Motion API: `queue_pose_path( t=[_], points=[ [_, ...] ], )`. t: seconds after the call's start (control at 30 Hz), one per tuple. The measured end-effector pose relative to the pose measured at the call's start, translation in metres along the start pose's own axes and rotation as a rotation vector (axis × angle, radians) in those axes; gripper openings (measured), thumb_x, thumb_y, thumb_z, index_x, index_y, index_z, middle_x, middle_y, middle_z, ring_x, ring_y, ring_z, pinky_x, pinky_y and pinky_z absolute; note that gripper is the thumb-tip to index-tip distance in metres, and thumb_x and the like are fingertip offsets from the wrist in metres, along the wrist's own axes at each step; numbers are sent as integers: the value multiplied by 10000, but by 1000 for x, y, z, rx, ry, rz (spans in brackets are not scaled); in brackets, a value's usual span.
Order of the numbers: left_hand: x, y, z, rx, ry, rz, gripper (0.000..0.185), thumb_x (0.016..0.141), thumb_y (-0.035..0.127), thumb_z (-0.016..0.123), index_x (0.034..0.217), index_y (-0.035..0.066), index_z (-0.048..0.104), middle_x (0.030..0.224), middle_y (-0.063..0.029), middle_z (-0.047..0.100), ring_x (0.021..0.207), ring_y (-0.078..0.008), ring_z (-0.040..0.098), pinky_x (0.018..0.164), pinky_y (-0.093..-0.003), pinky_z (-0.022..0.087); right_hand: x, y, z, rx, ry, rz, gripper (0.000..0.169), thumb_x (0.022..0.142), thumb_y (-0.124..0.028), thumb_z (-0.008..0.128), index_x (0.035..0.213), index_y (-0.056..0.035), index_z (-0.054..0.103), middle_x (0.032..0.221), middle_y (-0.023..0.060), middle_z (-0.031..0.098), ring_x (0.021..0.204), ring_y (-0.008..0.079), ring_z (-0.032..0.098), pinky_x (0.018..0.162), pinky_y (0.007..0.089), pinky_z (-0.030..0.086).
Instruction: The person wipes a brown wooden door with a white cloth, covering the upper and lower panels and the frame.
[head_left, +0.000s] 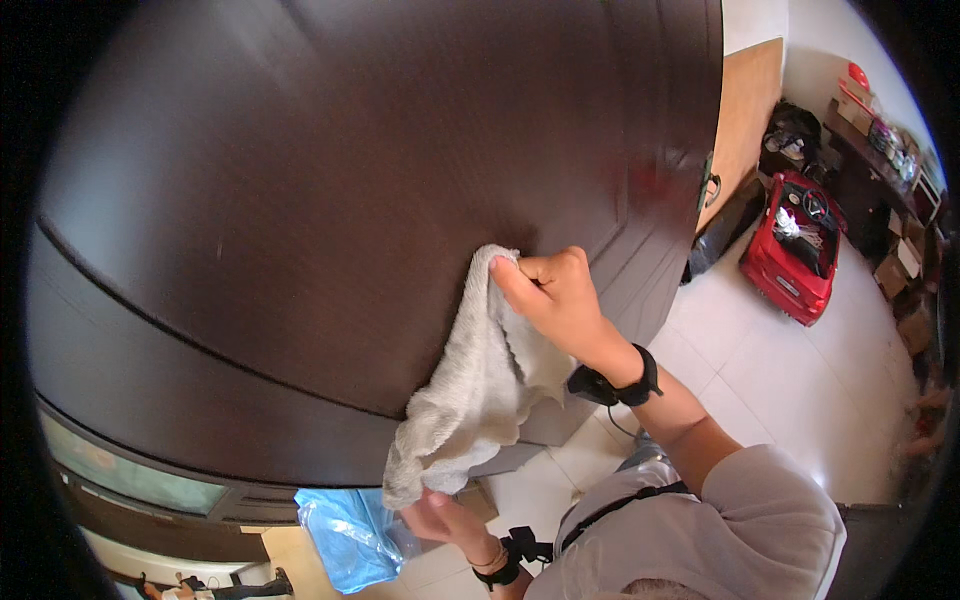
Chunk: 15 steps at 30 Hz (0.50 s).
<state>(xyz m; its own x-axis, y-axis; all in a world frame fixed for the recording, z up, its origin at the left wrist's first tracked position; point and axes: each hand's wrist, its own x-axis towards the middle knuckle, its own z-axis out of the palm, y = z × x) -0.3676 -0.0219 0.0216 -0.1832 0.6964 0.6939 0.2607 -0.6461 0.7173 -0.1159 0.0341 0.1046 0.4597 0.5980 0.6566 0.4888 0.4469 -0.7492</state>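
Note:
My right hand (559, 296) grips the upper end of a pale grey cloth (457, 397), its thumb pressed over the bunched fabric. The cloth hangs in folds in front of a large dark brown panelled surface (337, 202) that looks like a door or furniture front. Down at the cloth's lower end is my left hand (454, 521), its fingers at the fabric's edge and partly hidden. Whether those fingers close on the cloth is not clear. Black straps with small devices are around both wrists.
Below left lies a blue plastic-wrapped package (349, 536). On the tiled floor (720, 382) to the right stands a red ride-on toy car (795, 255), near a light wooden door (742, 127). Cardboard boxes (892, 274) line the far right. Another person (202, 591) appears at the lower left.

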Motion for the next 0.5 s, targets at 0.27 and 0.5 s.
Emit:
queue_pose_path(
  t=[0.27, 0.5],
  points=[
    [35, 67, 148, 555, -462, -189, 466, 899, 248, 528, 1165, -128, 461, 1082, -287, 555, 977, -409, 554, 856, -433, 426, 54, 59, -96, 216, 135, 310, 534, 913, -251, 542, 438, -50, 404, 420, -59, 361, 416, 22, 320, 390, 237, 232],
    [9, 45, 256, 717, -259, -103, 346, 864, 243, 454, 869, -95, 529, 811, -253, 588, 718, -419, 557, 675, -462, 445, 68, 132, -163, 301, -36, 502, 523, 895, -248, 566, 426, -72, 416, 412, -52, 380, 397, 21, 329, 380, 225, 225]
  ],
)
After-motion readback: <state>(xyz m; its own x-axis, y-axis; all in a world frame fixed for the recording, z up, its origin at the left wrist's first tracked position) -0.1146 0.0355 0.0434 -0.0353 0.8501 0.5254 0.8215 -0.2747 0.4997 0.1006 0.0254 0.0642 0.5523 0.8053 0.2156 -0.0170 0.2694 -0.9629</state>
